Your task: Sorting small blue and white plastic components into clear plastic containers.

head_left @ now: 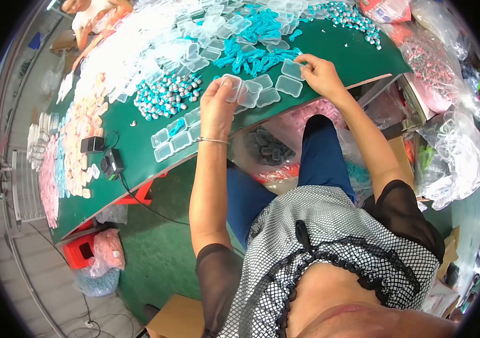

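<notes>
My left hand (217,104) has its grip closed on a small clear plastic case (233,87), thumb and fingers pinching it just above the near edge of the green surface (358,59). My right hand (320,72) pinches another clear case (293,69) by its rim, fingers closed on it, close to the tangle of teal cords (257,56). More empty cases (268,90) lie between my hands, and a row of them (175,138) sits along the surface edge w/ one holding a teal piece.

Risks, as I judge them: the row of cases lies right at the edge, so a nudge from my left wrist could tip some off into the bags below. Cases are slick & light; a pinch on the rim only could let one pop out. Teal cords are tangled, so pulling one may drag others and scatter the loose cases.

Further out: heap of silver-and-teal beads (167,93) left of my hand, 2nd heap (344,17) at far right. Big drift of clear cases (155,45) beyond. Pink and peach pieces (79,141) in rows on far left. Black adapter w/ cable (110,163) near edge. Packages: clear plastic bags (448,152) piled at right, a pinkish bag (431,62) w/ small bits, a bag w/ red top (383,8) at top; pink bag (107,248) on the floor by a red stool (79,250). No labels I can make out.
</notes>
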A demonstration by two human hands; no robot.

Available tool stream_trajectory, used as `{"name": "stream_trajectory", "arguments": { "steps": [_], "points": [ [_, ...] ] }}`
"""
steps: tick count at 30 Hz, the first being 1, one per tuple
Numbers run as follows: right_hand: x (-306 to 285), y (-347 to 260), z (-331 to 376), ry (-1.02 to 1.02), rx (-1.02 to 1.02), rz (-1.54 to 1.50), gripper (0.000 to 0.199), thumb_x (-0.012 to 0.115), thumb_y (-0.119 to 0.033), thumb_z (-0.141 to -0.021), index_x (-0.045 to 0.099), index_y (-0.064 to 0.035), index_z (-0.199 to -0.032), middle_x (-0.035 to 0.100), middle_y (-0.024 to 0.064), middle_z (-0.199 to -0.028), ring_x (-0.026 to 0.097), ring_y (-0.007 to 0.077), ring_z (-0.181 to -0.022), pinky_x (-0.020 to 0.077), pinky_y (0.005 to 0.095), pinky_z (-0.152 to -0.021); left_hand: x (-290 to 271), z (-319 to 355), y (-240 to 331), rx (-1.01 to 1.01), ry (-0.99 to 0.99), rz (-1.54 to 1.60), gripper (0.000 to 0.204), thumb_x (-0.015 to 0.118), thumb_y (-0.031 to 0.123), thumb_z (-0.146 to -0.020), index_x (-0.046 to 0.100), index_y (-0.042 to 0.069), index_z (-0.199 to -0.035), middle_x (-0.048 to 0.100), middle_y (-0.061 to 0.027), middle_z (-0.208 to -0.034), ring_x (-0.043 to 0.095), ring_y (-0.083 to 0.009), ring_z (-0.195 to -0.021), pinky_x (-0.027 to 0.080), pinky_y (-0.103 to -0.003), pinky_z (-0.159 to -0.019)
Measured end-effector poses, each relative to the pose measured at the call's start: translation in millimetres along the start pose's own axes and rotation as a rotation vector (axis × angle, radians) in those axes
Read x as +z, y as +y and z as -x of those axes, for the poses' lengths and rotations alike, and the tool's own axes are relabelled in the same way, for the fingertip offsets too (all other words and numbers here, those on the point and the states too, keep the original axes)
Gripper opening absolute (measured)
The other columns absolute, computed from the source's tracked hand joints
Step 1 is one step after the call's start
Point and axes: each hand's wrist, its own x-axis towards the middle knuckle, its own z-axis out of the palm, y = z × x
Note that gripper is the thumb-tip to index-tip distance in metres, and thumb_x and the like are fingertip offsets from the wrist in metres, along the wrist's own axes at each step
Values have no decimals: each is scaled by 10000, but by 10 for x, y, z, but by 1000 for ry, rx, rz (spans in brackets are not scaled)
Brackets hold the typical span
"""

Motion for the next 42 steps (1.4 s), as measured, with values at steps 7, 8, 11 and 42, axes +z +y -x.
{"name": "stream_trajectory", "arguments": {
  "steps": [7,8,11,42],
  "points": [
    [4,-33,62,121,-110,326,225,600,-204,-820,629,-116,-1025,624,85,-845,608,299,-788,491,416,-691,50,62,-26,24,-33,-58,160,586,164,-901,602,22,-974,646,-78,-924,631,-173,-806,521,-322,-703],
    [6,-25,81,124,-201,319,222,606,-202,-815,631,-114,-1017,613,83,-892,594,289,-849,483,409,-718,37,67,-29,25,-29,-57,160,586,164,-901,602,22,-974,646,-78,-924,631,-173,-806,521,-322,-703],
    [13,-28,146,74,-376,334,223,616,-195,-804,630,-103,-1006,600,81,-951,563,279,-949,467,398,-775,14,68,-22,44,-19,-61,174,580,169,-904,600,20,-990,645,-74,-934,627,-168,-815,518,-316,-704],
    [-449,217,414,54,-337,146,98,663,-125,-803,638,-78,-885,601,53,-789,586,211,-680,458,323,-609,471,5,-263,727,-256,-1403,573,757,288,-658,562,113,-1168,546,-130,-1168,481,-329,-1108,395,-472,-885]
  ]
}}
